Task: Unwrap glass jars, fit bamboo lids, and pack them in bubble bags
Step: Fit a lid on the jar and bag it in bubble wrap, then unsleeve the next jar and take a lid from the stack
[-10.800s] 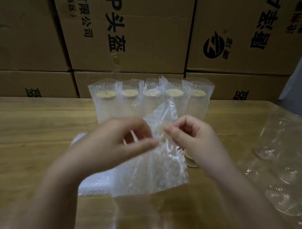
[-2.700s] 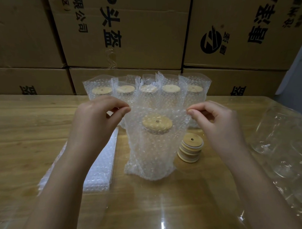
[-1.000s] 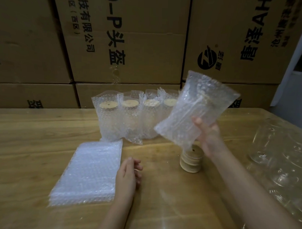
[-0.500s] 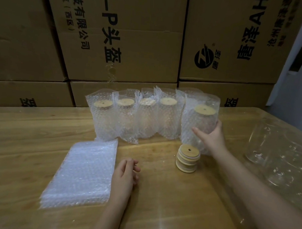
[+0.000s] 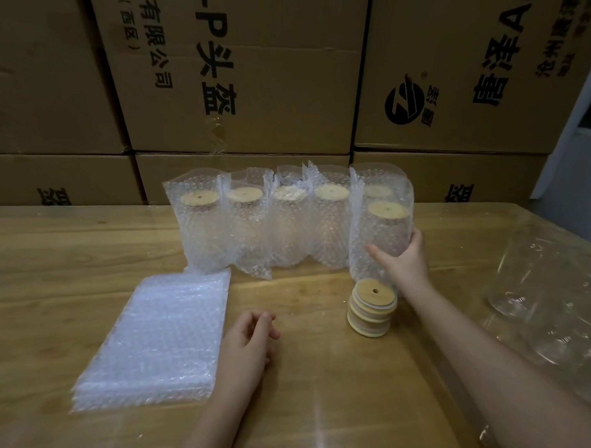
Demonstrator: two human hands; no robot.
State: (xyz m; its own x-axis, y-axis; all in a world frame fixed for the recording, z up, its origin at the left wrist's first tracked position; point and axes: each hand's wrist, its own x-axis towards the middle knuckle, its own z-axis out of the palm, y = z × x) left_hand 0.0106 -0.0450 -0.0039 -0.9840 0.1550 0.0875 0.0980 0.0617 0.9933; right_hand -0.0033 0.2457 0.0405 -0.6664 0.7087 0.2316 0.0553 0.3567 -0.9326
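On the table (image 5: 68, 249), at the right end of the row (image 5: 263, 229), the bagged jar (image 5: 377, 226), airborne a second ago, now stands upright. The right hand (image 5: 405, 261) curls round its lower body; the left hand (image 5: 249, 343) rests loosely curled, empty. Judged heavy, fragile, slippery under soft film: grip the body, not the loose top.

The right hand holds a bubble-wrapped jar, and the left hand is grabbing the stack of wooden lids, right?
Not quite. The head view shows the left hand resting on the table, holding nothing, apart from the stack of bamboo lids. The right hand does hold the bagged jar.
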